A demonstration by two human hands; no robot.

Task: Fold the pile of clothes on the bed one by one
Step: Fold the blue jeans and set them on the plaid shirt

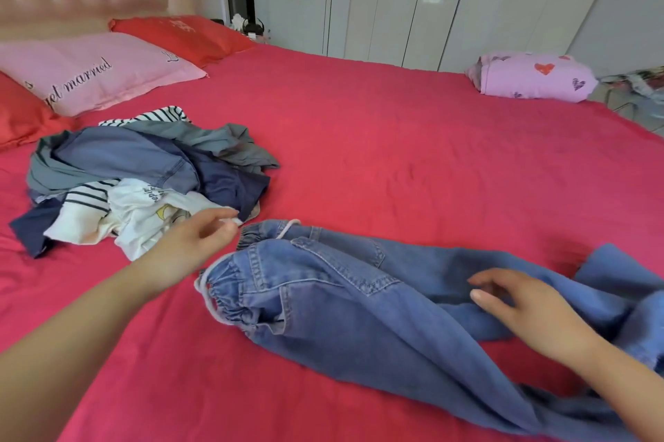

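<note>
Left hand (190, 244) and right hand (521, 308) relaxed, empty, by jeans (341, 298) (pile (143, 183) beside)

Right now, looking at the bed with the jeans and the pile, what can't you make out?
Head view only.
Jeans: leg ends cut off by the bottom and right edges.
Clothes pile: lower garments buried under top ones; count unknowable.
Left hand: fingertips blurred; whether it pinches anything is unclear.
Right hand: motion blur; touching the jeans or hovering, cannot tell.
</note>
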